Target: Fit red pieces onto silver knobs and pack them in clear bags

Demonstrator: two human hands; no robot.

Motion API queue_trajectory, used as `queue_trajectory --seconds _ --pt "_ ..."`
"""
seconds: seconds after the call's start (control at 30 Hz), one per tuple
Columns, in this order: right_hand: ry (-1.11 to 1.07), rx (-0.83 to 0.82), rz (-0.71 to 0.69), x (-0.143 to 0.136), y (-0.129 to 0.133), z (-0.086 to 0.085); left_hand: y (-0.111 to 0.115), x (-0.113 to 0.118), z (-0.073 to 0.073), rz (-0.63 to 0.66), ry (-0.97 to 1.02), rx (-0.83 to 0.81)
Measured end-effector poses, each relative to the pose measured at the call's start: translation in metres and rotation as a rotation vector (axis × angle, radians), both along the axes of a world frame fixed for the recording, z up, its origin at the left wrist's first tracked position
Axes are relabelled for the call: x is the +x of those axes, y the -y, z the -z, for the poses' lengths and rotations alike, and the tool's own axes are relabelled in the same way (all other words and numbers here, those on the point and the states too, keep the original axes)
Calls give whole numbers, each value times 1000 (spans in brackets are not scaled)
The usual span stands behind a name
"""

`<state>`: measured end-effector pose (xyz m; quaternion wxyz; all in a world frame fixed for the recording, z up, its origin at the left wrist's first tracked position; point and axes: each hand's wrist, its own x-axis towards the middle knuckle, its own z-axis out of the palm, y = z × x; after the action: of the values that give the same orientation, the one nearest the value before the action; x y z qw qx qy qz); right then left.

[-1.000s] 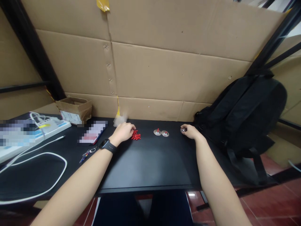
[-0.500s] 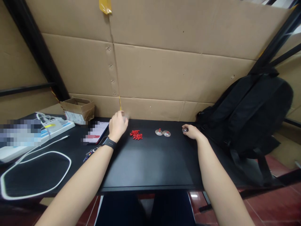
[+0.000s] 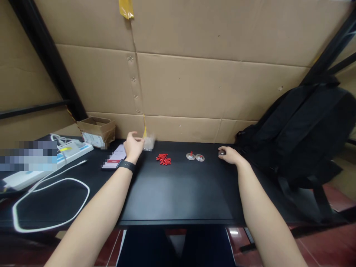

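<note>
holding, right hand point(image 3: 230, 155): one small round metal piece point(image 3: 221, 152), shiny, low at the black table point(image 3: 178, 193); fingers drawn narrow around it, thumb side toward the wearer.

left hand point(image 3: 134, 148): fingers loosely parted, one raised and bent, a gap beneath it. at the fingertips, to their right, one clear plastic bag point(image 3: 149, 142), crumpled, near the cardboard wall point(image 3: 189, 85); whether the fingertips touch the bag, cannot tell. dark watch strap point(image 3: 126, 165) on this wrist.

between the two sets of fingers, on the table:
- one small heap of red loops point(image 3: 164, 159), tangled, nearer the left fingers and a little toward the wearer from them.
- two domed metal discs, side by side, edges meeting or nearly so: left disc point(image 3: 190, 157) and right disc point(image 3: 200, 158), each with a bit of red at its centre; the pair lies nearer the right fingers.

left of the left fingers: phone point(image 3: 115, 155), screen up, partly behind the wrist; open cardboard box point(image 3: 97, 131), farther out; white power strip point(image 3: 75, 151); white cable point(image 3: 52, 180), curved in a wide loop.

right of the right fingers: one black backpack point(image 3: 300, 129), upright and leaning, straps hanging toward the wearer.
</note>
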<state>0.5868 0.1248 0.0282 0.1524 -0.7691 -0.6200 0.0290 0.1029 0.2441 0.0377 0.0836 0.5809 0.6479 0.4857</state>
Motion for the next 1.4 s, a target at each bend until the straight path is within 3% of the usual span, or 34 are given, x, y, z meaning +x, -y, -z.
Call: queue_trajectory --seconds 0.13,0.27,0.4,0.53,0.67,0.77,0.87,0.97,1.2,1.3,1.4 --pt "-4 1 18 0 0 -1 3 -8 -13 -56 70 147" --pt "33 103 49 -10 1 -8 10 -10 -26 -13 95 313" --pt "-53 310 -107 -34 1 -17 29 12 -32 95 21 427" --pt "-290 269 -303 -63 3 -20 59 54 -26 504 -39 363" --pt "-294 140 -446 -83 3 -15 89 88 -13 914 -249 256" --pt "-208 98 -476 -89 2 -10 105 99 -6 1192 -409 180" --pt "-142 97 -478 -91 0 -8 113 102 -5 1355 -487 106" --pt "-102 118 -456 -94 -1 -7 116 103 -8 1382 -458 80" --pt "-65 125 -402 -97 -2 -7 118 101 -11 1270 -413 -9" --pt "-40 123 -384 -95 -2 -7 118 104 -9 1245 -296 -45" --pt "-18 122 -350 -93 -2 -9 111 117 -11 1183 -266 29"
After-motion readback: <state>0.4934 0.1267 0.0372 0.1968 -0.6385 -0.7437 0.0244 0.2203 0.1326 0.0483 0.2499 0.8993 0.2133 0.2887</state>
